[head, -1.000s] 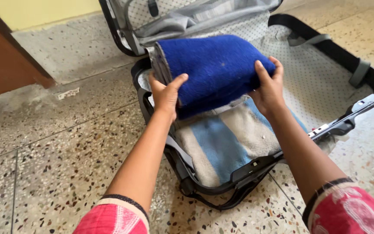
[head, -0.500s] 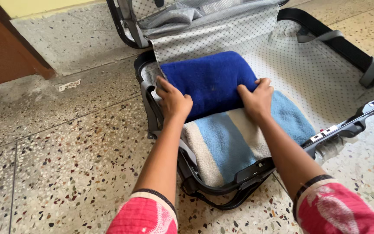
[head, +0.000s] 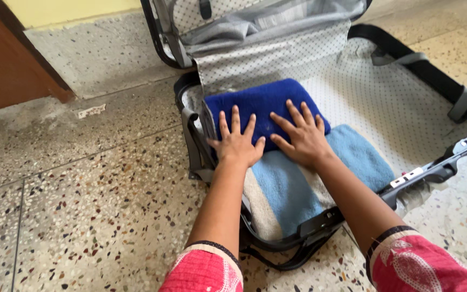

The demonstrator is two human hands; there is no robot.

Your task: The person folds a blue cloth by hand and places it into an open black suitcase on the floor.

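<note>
The blue towel (head: pixel 266 105) is soft and light, laid in the open suitcase (head: pixel 406 103) on a striped towel (head: pixel 298 186). It is pressed flat by both hands, left (head: pixel 237 141) and right (head: pixel 300 136), fingers spread, nothing gripped. Its folded edges look easiest to grab.

Speckled terrazzo floor (head: pixel 82 189) in daylight; far left, a brown door (head: pixel 6 59) below a yellow wall (head: pixel 71 8).

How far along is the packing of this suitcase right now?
Done: a striped light-blue towel lies in the open suitcase, the dark blue towel on top. In hand: left hand and right hand press flat on it. Left: much bare lining shows; the lid stands open.
</note>
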